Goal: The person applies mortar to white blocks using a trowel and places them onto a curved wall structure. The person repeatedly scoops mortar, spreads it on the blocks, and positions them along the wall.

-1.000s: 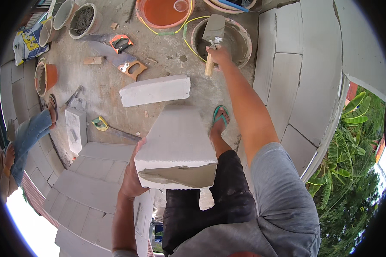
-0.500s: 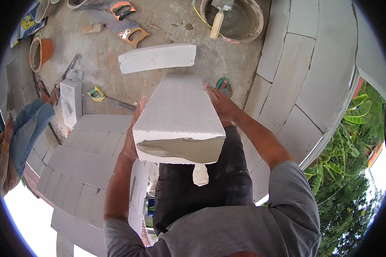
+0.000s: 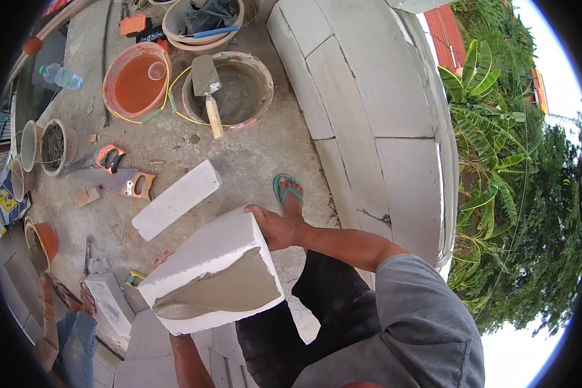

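Observation:
I hold a white block (image 3: 200, 246) by its two sides, tilted, with grey mortar (image 3: 216, 284) spread unevenly over the end nearest me. My right hand (image 3: 271, 226) grips its far right corner with fingers bent around it. My left hand (image 3: 163, 257) is on the opposite side, mostly hidden behind the block, only fingertips showing. Beyond it a long narrow white piece (image 3: 174, 200) lies on the concrete floor. A trowel (image 3: 206, 76) with a wooden handle rests on a bucket of wet mortar (image 3: 252, 97).
A wall of blocks (image 3: 407, 187) runs along my right. Left lie handsaws (image 3: 138, 185), a water bottle (image 3: 61, 76) and several buckets (image 3: 59, 145); an orange bucket (image 3: 136, 84) stands ahead. A co-worker's legs and hand (image 3: 77, 330) are at the lower left. My sandalled foot (image 3: 290, 194) stands near the wall.
My right hand has left the trowel at the mortar bucket and taken hold of the block. My view has turned rightward, and the block has shifted down-left and tilted.

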Tool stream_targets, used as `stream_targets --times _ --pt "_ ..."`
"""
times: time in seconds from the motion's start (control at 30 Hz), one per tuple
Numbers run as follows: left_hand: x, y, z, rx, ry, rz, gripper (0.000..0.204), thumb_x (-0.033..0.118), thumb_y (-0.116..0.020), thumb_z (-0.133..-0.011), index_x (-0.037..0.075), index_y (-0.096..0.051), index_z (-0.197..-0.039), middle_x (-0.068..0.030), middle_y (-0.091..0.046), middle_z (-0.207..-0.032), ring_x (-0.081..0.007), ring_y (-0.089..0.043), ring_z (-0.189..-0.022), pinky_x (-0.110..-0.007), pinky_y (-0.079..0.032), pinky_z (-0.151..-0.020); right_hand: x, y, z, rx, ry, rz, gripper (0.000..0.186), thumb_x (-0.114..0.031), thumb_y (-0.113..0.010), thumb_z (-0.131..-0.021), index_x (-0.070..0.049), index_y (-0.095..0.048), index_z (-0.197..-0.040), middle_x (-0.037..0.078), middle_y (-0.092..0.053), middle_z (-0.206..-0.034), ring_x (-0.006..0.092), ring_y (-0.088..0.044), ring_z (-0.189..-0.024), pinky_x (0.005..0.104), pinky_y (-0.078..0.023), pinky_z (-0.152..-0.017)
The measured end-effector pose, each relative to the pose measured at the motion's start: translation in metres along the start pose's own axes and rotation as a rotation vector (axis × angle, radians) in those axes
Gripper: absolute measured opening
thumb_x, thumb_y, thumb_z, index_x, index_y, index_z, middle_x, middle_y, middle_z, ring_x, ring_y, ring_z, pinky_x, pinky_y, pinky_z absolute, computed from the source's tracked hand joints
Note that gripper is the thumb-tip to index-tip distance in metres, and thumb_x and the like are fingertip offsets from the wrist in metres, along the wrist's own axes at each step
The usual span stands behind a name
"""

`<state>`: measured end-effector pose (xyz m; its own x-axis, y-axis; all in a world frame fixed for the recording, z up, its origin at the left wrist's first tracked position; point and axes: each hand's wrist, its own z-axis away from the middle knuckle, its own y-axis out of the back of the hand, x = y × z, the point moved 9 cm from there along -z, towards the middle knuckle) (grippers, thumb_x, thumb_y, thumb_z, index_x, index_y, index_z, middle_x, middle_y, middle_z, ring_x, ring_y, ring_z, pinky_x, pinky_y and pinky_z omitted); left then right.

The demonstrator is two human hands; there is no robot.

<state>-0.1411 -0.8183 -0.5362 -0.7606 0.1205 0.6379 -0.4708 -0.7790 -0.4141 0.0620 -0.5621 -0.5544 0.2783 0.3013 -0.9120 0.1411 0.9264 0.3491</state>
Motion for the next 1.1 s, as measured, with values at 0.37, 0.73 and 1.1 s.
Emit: stream_targets --times 0.37,0.73,1.1 --pt "0.268 -0.179 0.142 -0.297 -0.221 -0.075 0.058 0.045 -0.061 -0.101 0.009 -0.053 -0.145 -0.0064 -0.06 -0.138 -0.0238 -0.06 -0.124 -0.042 -0.052 -0.103 -0.386 0.188 0.183 0.41 -0.207 0.326 0.096 -0.041 -0.089 -0.058 0.007 -0.047 -0.129 0.026 -0.059 -0.12 0.0439 -0.059 -0.116 0.0497 -0.042 -0.108" --pt "0.366 -0.499 0.197 -0.766 -0.264 0.012 0.068 0.051 -0.063 -0.1 0.01 -0.046 -0.152 -0.007 -0.057 -0.145 -0.0267 -0.058 -0.13 -0.044 -0.05 -0.107 -0.596 0.351 0.344 0.809 -0.163 0.304 0.112 -0.042 -0.088 -0.057 0.001 -0.041 -0.149 0.026 -0.06 -0.134 0.0422 -0.064 -0.119 0.0457 -0.053 -0.098" --pt "0.186 -0.672 0.171 -0.836 0.07 0.0 0.084 0.058 -0.07 -0.095 0.011 -0.039 -0.157 -0.0058 -0.05 -0.155 -0.0242 -0.049 -0.141 -0.048 -0.041 -0.115 -0.531 0.422 0.427 0.819 -0.667 0.491 0.116 -0.041 -0.089 -0.053 0.001 -0.04 -0.15 0.025 -0.059 -0.134 0.0412 -0.064 -0.12 0.0475 -0.052 -0.1"
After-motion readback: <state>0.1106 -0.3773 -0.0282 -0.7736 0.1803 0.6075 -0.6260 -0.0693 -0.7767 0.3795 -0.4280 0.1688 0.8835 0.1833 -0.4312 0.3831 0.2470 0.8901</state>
